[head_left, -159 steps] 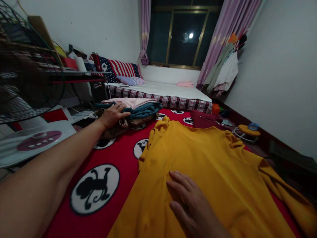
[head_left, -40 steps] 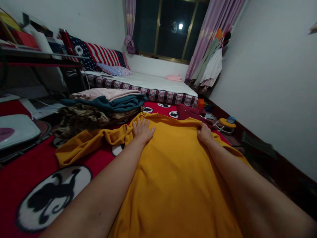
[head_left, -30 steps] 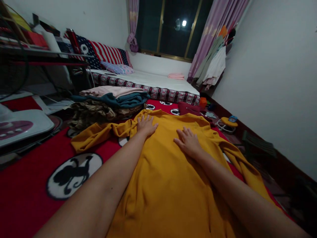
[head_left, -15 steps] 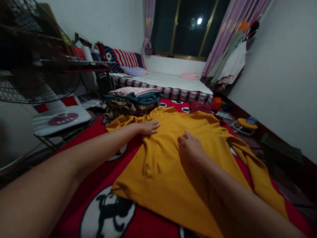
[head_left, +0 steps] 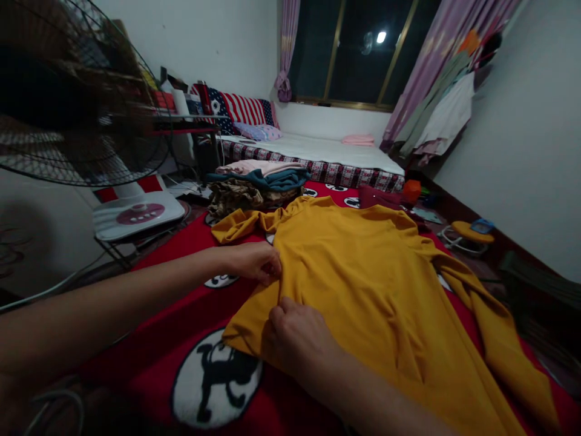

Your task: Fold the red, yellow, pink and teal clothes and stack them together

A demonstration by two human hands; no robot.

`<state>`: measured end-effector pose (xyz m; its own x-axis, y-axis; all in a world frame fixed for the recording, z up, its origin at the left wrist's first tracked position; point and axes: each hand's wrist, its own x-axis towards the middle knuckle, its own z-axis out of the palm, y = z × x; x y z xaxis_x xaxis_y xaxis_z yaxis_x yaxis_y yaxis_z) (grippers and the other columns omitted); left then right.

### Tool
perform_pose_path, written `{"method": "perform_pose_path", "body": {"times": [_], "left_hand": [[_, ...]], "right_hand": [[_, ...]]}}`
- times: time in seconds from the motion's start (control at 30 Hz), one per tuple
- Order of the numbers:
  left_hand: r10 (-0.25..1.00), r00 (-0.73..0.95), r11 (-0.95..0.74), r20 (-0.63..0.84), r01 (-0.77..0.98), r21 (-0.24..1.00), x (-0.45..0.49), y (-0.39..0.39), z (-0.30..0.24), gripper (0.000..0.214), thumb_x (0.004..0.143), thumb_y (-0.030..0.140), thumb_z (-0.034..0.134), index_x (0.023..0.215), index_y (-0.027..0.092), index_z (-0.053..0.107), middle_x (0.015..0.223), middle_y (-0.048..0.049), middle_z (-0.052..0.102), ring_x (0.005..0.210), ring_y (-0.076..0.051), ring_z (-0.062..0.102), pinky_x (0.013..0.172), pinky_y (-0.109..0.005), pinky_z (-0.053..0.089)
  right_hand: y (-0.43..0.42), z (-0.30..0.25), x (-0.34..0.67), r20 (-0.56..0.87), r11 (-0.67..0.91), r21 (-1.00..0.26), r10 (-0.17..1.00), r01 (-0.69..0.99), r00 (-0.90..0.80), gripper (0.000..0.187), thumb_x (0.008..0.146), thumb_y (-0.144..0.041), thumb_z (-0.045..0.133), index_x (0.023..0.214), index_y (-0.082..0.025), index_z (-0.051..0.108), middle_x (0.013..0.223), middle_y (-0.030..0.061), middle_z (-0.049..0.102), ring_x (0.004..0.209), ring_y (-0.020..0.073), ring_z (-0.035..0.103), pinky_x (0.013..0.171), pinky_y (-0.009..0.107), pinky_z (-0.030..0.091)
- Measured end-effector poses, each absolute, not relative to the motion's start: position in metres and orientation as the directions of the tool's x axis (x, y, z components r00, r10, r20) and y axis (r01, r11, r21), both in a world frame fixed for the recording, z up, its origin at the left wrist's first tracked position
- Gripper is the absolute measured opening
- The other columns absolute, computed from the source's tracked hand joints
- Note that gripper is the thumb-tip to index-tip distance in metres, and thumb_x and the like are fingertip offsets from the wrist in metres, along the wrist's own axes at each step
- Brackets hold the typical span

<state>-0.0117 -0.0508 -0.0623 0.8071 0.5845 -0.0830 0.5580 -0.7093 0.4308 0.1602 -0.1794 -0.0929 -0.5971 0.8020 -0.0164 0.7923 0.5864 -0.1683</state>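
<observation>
A yellow top [head_left: 363, 278] is being handled on a red patterned cover [head_left: 158, 339], where it is lying spread out, collar end toward the window [head_left: 358, 66]. Its side edge is being gripped at two places. By the left hand [head_left: 258, 262], with the fingers curled together, the edge is being pinched below the shoulder; by the right hand [head_left: 302, 336], just beside it and nearer the camera, the cloth is apparently being pinched too, though the fingertips are being hidden by the knuckles. A hem corner [head_left: 242, 339] is lying out past the right hand.

The step in hand seems to be one in which that side is being taken up and straightened. For the next move, an even hold at both points is probably being called for, so that the edge can be shifted in one line without the creases being deepened. The bent sleeve [head_left: 240, 224], lying near a stack of folded clothes [head_left: 272, 180], is probably needing to be kept from being snagged.
</observation>
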Motion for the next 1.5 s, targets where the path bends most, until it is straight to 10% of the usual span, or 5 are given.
{"method": "perform_pose_path", "body": {"times": [0.43,0.83,1.2,1.37,1.5], "left_hand": [[0.641,0.762,-0.627,-0.093,0.589,0.510,-0.051,-0.059,-0.057,0.005,0.077,0.021,0.068,0.080,0.017,0.069,0.076,-0.0002,0.069,0.070,-0.012,0.061,0.063,-0.017,0.042],[0.739,0.650,-0.651,-0.178,0.757,0.058,-0.018,-0.075,-0.040,0.010,0.072,0.020,0.066,0.077,0.024,0.074,0.078,-0.0012,0.072,0.073,-0.018,0.064,0.061,-0.023,0.040],[0.691,0.721,-0.710,0.052,0.662,0.239,0.103,-0.034,-0.100,0.057,0.096,0.046,0.037,0.146,0.018,0.037,0.154,-0.0139,0.032,0.142,-0.027,0.029,0.114,-0.040,0.025],[0.870,0.476,-0.490,0.126,0.863,0.125,0.076,0.004,-0.128,0.065,0.094,0.060,0.029,0.147,0.023,0.037,0.158,-0.0099,0.024,0.145,-0.030,0.019,0.116,-0.047,0.015],[0.881,0.439,-0.461,0.178,0.881,0.103,0.063,0.013,-0.135,0.064,0.094,0.058,0.028,0.145,0.022,0.040,0.157,-0.0096,0.028,0.145,-0.027,0.023,0.116,-0.041,0.018]], "right_hand": [[-0.179,-0.085,0.160,0.220,0.605,-0.346,0.796,0.717,-0.564,0.011,0.081,-0.024,0.054,0.078,-0.020,0.064,0.079,0.0015,0.064,0.062,0.0120,0.055,0.053,0.027,0.025],[-0.199,-0.068,0.166,0.074,0.711,-0.561,0.554,0.424,-0.829,0.027,0.076,-0.018,0.063,0.103,-0.015,0.065,0.100,0.0049,0.066,0.088,0.0156,0.060,0.076,0.022,0.043],[-0.209,-0.073,0.191,0.231,0.731,-0.626,0.508,0.273,-0.830,0.029,0.089,-0.019,0.055,0.117,-0.017,0.060,0.111,0.0055,0.068,0.101,0.0137,0.063,0.089,0.022,0.046],[-0.188,-0.100,0.282,0.409,0.630,-0.385,0.772,0.675,-0.487,0.039,0.092,-0.031,0.053,0.131,-0.026,0.054,0.139,0.0088,0.053,0.128,0.0216,0.048,0.107,0.041,0.036],[-0.157,-0.117,0.377,0.171,0.240,-0.125,0.961,0.963,-0.218,0.055,0.092,-0.044,0.049,0.143,-0.024,0.043,0.152,0.0127,0.036,0.141,0.0308,0.031,0.109,0.054,0.031]]}}
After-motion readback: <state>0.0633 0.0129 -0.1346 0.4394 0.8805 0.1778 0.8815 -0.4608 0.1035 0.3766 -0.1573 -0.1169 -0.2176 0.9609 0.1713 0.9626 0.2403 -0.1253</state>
